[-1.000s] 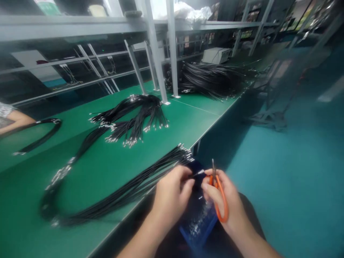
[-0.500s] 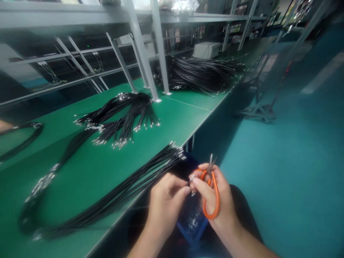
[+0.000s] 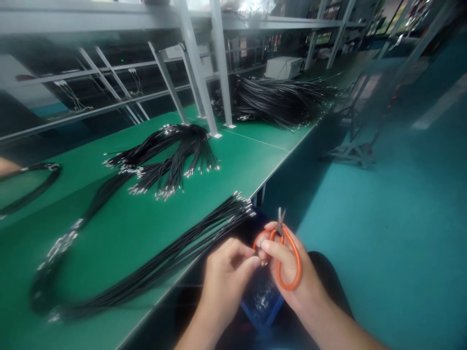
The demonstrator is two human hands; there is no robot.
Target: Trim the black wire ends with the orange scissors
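Observation:
My right hand (image 3: 292,257) is closed around a pair of orange-handled scissors (image 3: 297,262), whose short blades point up and stand slightly apart. Its thumb and fingertips also meet at a small silvery cable end. My left hand (image 3: 228,272) pinches a black cable (image 3: 256,251) just beside that end, so the two hands nearly touch. Beneath them sits a blue bin (image 3: 262,318) with small shiny bits in it. To the left, a bundle of black cables (image 3: 175,253) with silver tips lies along the edge of the green table (image 3: 109,238).
More cable bunches (image 3: 175,155) lie mid-table by white rack posts (image 3: 204,87). Farther back are a large cable heap (image 3: 280,102) and a pale box (image 3: 283,67). Another person's arm (image 3: 8,167) shows at the left edge, near a cable loop (image 3: 44,187). A metal stand (image 3: 352,153) is on the floor.
The scissors have tilted to the left in my right hand, their blades now more upright. My hands remain together at the cable end. The whole view has shifted slightly.

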